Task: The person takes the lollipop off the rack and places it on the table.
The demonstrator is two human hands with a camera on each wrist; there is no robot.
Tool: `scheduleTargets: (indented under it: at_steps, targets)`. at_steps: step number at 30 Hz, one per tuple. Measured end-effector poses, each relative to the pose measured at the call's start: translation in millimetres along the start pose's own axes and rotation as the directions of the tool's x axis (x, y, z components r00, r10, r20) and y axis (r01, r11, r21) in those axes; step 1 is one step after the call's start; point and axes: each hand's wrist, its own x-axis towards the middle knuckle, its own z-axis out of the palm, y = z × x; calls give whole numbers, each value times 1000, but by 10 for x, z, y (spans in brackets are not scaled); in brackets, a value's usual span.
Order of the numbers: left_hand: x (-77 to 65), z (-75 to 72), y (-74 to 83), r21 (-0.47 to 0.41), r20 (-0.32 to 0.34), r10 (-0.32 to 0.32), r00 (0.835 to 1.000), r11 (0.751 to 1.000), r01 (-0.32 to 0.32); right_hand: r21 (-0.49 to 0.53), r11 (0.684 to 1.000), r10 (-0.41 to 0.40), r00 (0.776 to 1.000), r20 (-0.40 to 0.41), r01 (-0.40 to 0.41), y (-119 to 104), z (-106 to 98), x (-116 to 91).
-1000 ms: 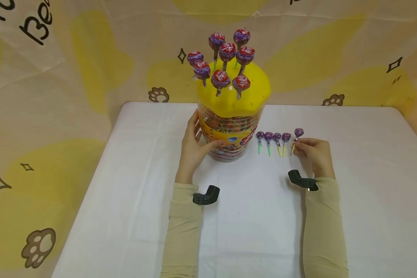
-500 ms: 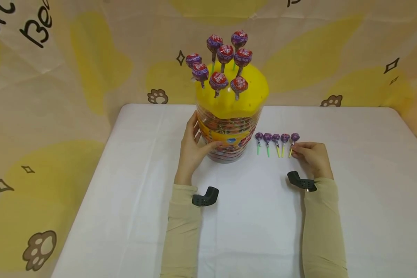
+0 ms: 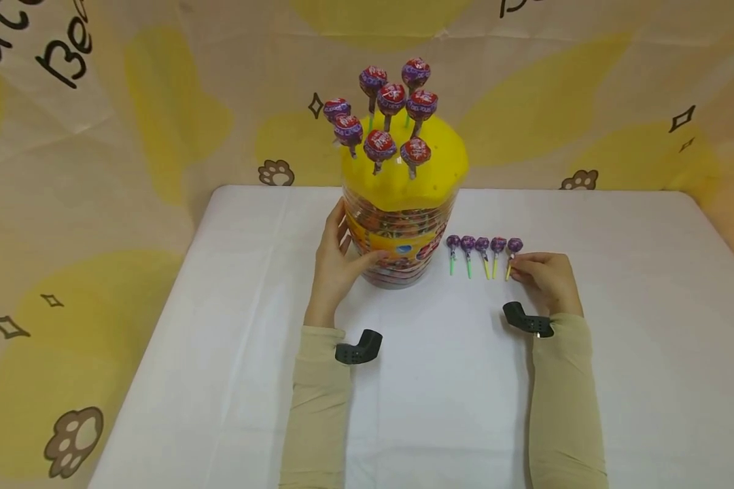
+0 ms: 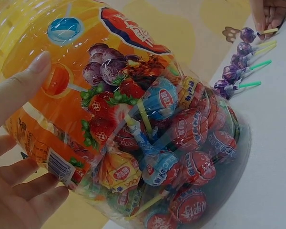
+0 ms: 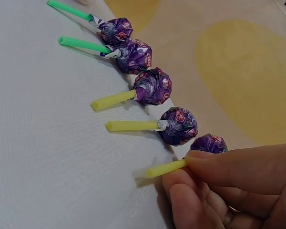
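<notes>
My left hand [image 3: 335, 272] holds the side of a large clear plastic candy jar [image 3: 384, 239], thumb across its printed label and fingers round the far left side. Wrapped lollipops [image 4: 193, 172] show through the jar wall in the left wrist view. My right hand [image 3: 549, 277] pinches the yellow stick of a purple-wrapped lollipop [image 5: 167, 168] between thumb and forefinger. That lollipop is at the right end of a row of purple lollipops [image 3: 482, 244], some on green sticks and some on yellow. In the right wrist view, my thumb partly covers its head.
Several red-and-purple lollipops [image 3: 391, 100] stand upright on the jar's domed yellow top [image 3: 443, 153]. The table has a white cover [image 3: 440, 407], and a patterned cloth [image 3: 556, 88] hangs behind it. Both wrists carry a black camera mount [image 3: 359, 348].
My right hand has moved left and down, bringing the pinched lollipop level with the row. My left hand keeps its hold on the jar. The head view has shifted slightly.
</notes>
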Motion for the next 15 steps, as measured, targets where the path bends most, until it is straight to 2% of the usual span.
scheduleTargets:
  at_steps: [8, 15]
  targets:
    - [-1, -23, -2, 12, -10, -12, 1000, 1000, 12, 59, 998, -6, 1000, 13, 5, 15, 11, 31]
    - [10, -6, 3, 3, -6, -12, 1000, 1000, 12, -36, 999, -28, 999, -19, 28, -6, 28, 26]
